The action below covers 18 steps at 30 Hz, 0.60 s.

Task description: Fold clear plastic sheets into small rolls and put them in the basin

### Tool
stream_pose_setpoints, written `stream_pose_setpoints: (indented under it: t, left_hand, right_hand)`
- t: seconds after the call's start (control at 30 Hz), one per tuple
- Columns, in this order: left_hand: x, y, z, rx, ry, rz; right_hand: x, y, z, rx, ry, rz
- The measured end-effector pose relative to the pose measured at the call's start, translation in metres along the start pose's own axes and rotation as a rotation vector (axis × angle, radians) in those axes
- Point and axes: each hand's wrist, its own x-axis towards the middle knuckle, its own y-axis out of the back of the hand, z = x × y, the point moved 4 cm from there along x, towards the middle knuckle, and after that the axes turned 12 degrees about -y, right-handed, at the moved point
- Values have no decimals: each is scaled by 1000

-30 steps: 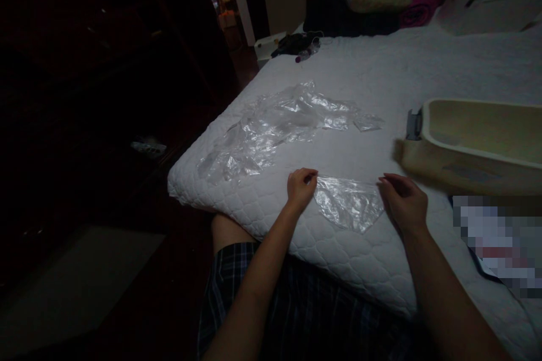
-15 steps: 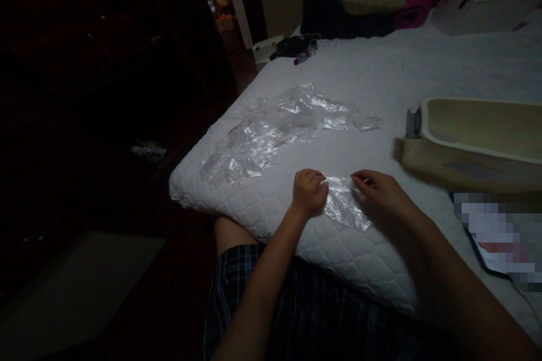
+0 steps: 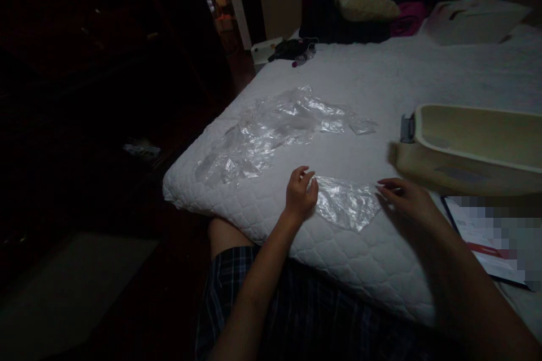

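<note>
A small clear plastic sheet (image 3: 345, 203) lies flat on the white quilted bed (image 3: 381, 84) near its front edge. My left hand (image 3: 300, 194) rests at the sheet's left edge, fingers curled and pinching that edge. My right hand (image 3: 404, 197) is at the sheet's right edge, fingers pressed together on the plastic. Both forearms reach in from below over plaid shorts.
A larger pile of crumpled clear plastic (image 3: 271, 130) lies farther back on the bed. A beige bin (image 3: 470, 146) lies on its side at the right, a paper (image 3: 478, 231) beside it. Pillows and clothes (image 3: 364, 5) sit at the far end. The floor at left is dark.
My right hand moved back to the right, spreading the small plastic sheet wide again after having brought its edge toward my left hand half a second ago.
</note>
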Motion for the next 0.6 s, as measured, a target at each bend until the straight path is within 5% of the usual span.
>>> stream_pose_setpoints:
  t: [0.07, 0.23, 0.43, 0.6]
  left_hand:
    - [1, 5, -9, -1, 183, -15]
    - [4, 5, -30, -129, 547, -329]
    - [5, -3, -33, -54, 576, -470]
    - [-2, -8, -34, -118, 576, -409]
  right_hand:
    - [-1, 4, 7, 44, -61, -56]
    - [-2, -1, 7, 105, -115, -114]
    - [-7, -21, 1, 127, -96, -43]
    - [-10, -27, 4, 190, -101, -48]
